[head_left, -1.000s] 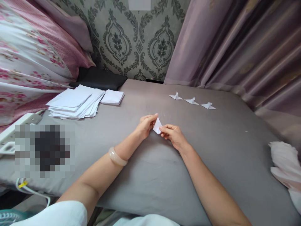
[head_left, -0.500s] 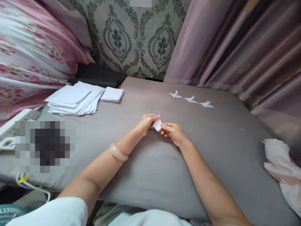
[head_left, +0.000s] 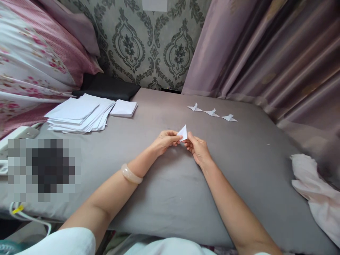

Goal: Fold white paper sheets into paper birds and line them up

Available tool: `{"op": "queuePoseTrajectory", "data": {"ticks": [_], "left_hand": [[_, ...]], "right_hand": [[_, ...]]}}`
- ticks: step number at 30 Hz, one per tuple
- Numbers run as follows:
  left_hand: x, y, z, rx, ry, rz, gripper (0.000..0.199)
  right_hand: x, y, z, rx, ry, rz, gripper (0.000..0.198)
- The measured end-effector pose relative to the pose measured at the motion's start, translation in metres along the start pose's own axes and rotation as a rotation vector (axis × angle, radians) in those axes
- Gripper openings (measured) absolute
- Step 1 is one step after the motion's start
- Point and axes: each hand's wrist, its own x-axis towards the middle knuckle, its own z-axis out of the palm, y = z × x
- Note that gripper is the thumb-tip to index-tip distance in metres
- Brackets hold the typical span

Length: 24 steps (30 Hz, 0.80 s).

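A small piece of folded white paper [head_left: 183, 132], triangular with its point up, is held between my two hands above the grey cloth-covered surface [head_left: 164, 198]. My left hand [head_left: 168, 141] pinches its lower left side, thumb on the front face. On its right edge the fingers of my right hand [head_left: 197, 146] are closed, thumb upward. Beyond my hands, to the right, three folded paper birds [head_left: 211, 112] stand in a slanting row. A pale bangle [head_left: 131, 174] circles my left wrist.
At the left lie a large stack of white paper [head_left: 77, 113] and a smaller stack of paper squares [head_left: 124, 108]. Behind them is a black folded item [head_left: 106, 86]. A power strip [head_left: 20, 136] sits at the left edge, and a pale cloth [head_left: 313, 180] lies at the right.
The folded paper has turned from a diamond shape to an upright triangle. My right thumb has risen along its right edge. The view has shifted slightly.
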Motion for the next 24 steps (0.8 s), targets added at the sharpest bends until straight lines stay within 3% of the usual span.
{"op": "queuePoseTrajectory", "data": {"ticks": [4, 14, 18, 24], "left_hand": [[-0.0004, 0.0006, -0.0008, -0.005, 0.007, -0.028, 0.022], [-0.0025, -0.0028, -0.0027, 0.228, -0.117, 0.066, 0.022], [-0.0011, -0.0067, -0.0033, 0.266, -0.157, 0.046, 0.019], [-0.0013, -0.0047, 0.0013, 0.262, -0.112, -0.009, 0.013]], "right_hand": [[0.0026, -0.0023, -0.0032, 0.061, 0.001, 0.033, 0.051], [0.0008, 0.0033, -0.0024, -0.097, -0.065, -0.109, 0.035], [0.0028, 0.0018, -0.0043, -0.059, -0.018, -0.104, 0.034], [0.0057, -0.0006, -0.0084, -0.003, 0.085, -0.102, 0.042]]}}
